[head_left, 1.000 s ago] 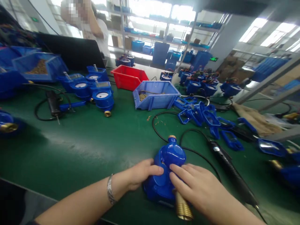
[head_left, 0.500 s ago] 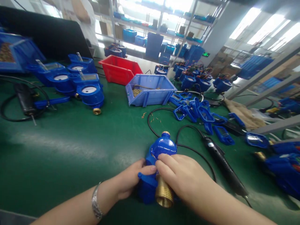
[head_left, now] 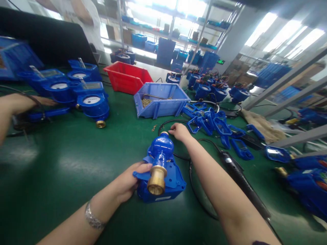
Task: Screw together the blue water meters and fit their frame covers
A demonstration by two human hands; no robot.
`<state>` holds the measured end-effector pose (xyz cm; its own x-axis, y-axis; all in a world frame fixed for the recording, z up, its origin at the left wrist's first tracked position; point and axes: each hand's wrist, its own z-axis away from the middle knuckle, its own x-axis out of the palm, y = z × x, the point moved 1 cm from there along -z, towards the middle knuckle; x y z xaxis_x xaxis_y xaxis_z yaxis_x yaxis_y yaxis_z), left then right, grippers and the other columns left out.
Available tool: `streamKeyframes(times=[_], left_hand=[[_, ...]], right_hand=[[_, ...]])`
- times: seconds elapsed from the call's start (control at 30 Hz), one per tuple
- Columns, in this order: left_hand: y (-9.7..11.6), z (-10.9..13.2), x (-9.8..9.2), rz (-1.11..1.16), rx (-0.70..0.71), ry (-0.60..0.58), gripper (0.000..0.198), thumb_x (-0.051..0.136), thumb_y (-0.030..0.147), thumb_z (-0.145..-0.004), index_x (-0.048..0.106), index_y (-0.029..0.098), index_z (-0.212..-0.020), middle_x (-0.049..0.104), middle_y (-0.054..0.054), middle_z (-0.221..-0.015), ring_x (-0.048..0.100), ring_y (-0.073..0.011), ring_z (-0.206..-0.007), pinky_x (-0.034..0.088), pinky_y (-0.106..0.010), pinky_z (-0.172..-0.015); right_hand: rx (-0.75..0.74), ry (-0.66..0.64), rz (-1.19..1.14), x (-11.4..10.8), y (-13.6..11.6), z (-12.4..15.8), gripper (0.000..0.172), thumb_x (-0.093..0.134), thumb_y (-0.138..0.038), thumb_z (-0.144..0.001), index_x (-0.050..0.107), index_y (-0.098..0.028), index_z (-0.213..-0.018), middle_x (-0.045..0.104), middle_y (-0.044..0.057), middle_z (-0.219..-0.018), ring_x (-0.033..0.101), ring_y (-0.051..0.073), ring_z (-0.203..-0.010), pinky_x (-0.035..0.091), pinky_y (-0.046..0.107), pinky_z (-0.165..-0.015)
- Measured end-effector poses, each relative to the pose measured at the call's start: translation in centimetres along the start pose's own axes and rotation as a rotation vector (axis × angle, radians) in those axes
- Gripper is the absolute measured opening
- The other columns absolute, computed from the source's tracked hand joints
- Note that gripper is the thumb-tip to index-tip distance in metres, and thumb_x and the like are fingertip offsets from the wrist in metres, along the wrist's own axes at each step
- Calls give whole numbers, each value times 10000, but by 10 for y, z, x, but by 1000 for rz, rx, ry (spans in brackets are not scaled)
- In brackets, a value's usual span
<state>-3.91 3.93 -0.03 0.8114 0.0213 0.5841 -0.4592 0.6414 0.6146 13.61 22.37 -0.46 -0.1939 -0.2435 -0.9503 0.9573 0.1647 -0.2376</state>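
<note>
My left hand [head_left: 131, 178] grips the left side of a blue water meter [head_left: 162, 149], thumb on top. The meter lies face down on the green table, its threaded brass end [head_left: 156, 183] pointing towards me. Just beyond its far end, my right hand [head_left: 179, 132] reaches down to the tabletop with fingers drawn together. What is between those fingertips is too small to make out. A few small brass screws [head_left: 154, 128] lie loose beside them. To the right of my right forearm rests a black electric screwdriver [head_left: 242, 180].
A blue bin [head_left: 166, 109] of screws and a red bin [head_left: 125, 80] stand ahead. Blue frames [head_left: 212, 122] are piled right of them. More meters [head_left: 93, 105] stand at left, where another person's hand [head_left: 46, 101] reaches in. A cable [head_left: 192, 183] curves across the table.
My right hand has left the meter and moved forward to the loose screws. The meter has shifted left in view, still in my left hand. Another person's hand has come in at left.
</note>
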Motion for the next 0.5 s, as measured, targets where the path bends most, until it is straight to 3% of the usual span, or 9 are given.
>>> streamKeyframes(times=[0.13,0.27,0.37,0.5], left_hand=[[2,-1,0,27,2,2,255,749,321,-648,694,118,-793,705,-41,-695,643,-166,-693,474,-235,-656],[1,0,-1,-8,-13,45,248,737,295,-656,695,122,-828,698,-28,-669,640,-167,-692,475,-239,-653],[1,-1,-2,-24,-26,73,271,734,293,-653,691,118,-856,701,-29,-686,637,-170,-688,476,-251,-656],[1,-2,-3,0,-11,9,269,719,285,-681,693,112,-885,698,-30,-690,639,-164,-694,478,-257,-702]], right_hand=[[-28,-4,10,8,-2,-5,254,552,-305,-897,573,-140,-1089,587,81,-1107,590,202,-969,504,404,-832],[-67,3,-27,0,-3,5,230,553,-299,-897,586,-134,-1054,598,77,-1082,593,197,-960,501,403,-834],[-84,25,-97,-17,-5,29,146,564,-243,-887,611,-121,-951,638,52,-958,616,167,-868,507,357,-792],[-141,-18,-229,-43,-12,85,29,614,-131,-806,641,-130,-817,656,1,-719,611,109,-651,481,210,-625]])
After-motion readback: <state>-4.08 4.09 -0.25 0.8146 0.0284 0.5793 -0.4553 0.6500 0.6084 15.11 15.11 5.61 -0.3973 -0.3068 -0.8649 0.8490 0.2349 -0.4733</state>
